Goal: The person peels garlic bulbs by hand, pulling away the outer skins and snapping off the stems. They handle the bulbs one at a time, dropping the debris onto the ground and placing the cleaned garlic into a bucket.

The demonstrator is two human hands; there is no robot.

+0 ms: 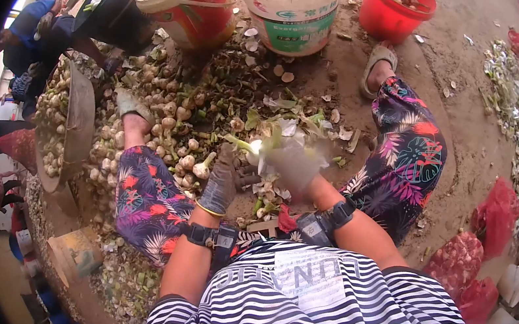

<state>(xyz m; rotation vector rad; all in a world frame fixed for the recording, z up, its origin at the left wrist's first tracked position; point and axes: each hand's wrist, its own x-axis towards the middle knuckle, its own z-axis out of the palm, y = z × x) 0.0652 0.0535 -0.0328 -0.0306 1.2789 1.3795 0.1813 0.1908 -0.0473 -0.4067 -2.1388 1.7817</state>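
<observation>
My left hand (pixel 222 180), in a dark grey glove with a yellow cuff edge, is over the pile between my legs. Its fingers are curled; I cannot tell what they hold. A garlic bulb (pixel 252 150) with a green stem lies between my two hands, just above the left fingertips. My right hand (pixel 295 169), also gloved, is smeared by motion at the right of that bulb, and pale green leaves blur around it. Another garlic bulb (pixel 203 169) rests beside my left glove, at the edge of many loose bulbs. Trimmed leaves and skins (pixel 288 126) are scattered beyond the hands.
Ahead stand a white-and-green bucket (pixel 291 17), a red-and-white bucket (pixel 191 10) and a red bucket (pixel 396 12). To the left is a tilted basin (pixel 79 120) of garlic, with a person (pixel 34 44) behind it. Red mesh bags (pixel 455 259) lie at right.
</observation>
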